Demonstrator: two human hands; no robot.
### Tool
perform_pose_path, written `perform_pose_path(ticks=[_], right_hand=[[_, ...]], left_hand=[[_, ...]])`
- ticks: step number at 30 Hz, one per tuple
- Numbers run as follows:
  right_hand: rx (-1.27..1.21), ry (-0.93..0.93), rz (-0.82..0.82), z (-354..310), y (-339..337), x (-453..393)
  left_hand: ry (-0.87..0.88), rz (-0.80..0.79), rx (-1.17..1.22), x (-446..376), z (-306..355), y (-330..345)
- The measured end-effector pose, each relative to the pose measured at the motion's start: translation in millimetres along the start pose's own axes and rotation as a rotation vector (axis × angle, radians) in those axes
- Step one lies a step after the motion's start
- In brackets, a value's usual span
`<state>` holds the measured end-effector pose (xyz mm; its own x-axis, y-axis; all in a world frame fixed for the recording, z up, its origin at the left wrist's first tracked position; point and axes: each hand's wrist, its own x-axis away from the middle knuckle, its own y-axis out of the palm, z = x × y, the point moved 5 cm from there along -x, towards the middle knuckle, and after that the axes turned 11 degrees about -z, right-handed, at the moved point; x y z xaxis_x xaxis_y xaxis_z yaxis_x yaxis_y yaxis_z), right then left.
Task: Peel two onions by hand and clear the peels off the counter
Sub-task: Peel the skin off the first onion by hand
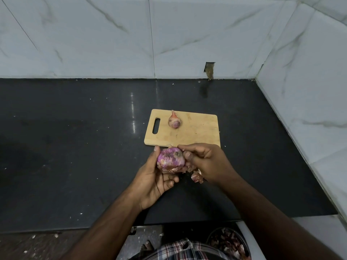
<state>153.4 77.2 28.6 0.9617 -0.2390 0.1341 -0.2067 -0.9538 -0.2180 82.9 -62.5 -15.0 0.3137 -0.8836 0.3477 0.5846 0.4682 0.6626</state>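
At frame centre, a purple onion [170,160] is cupped in the curled fingers of the left hand [152,182], above the black counter [75,147]. Its top is pinched by the right hand [205,163]. Loose peel [197,176] hangs beneath. A second onion [174,120] rests on the cutting board [199,132] just above.

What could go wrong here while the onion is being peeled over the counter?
Loose peel hangs under the right hand; flakes may drop on the dark counter or past its front edge toward the floor, leaving more to clear. The left hand holds the half-peeled onion in the air, so a hard tug might make it slip. The second onion rests loose on the cutting board and could roll if bumped.
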Motion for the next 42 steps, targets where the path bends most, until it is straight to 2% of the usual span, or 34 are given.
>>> perform_pose_path(ticks=[4,9,17,27,32,36,42], right_hand=[[-0.005,0.01,-0.084,-3,9,1],[-0.07,-0.028,-0.002,-6,10,2],[-0.142,-0.07,-0.021,-5,6,-1],[0.063,-0.062,-0.035,-3,9,3],[0.015,-0.008,-0.044,1,11,2],[0.107,0.016,-0.004,0,8,-1],[-0.037,0.028,0.001,3,4,0]], left_hand=[[0.006,0.018,-0.001,-1,-1,3],[0.02,0.016,-0.013,-4,-1,4],[0.097,0.005,0.003,-6,5,4],[0.121,0.014,0.001,-6,5,-2],[0.153,-0.036,-0.004,-6,10,1],[0.138,-0.067,-0.016,-5,7,5],[0.101,-0.164,0.031,-3,9,1]])
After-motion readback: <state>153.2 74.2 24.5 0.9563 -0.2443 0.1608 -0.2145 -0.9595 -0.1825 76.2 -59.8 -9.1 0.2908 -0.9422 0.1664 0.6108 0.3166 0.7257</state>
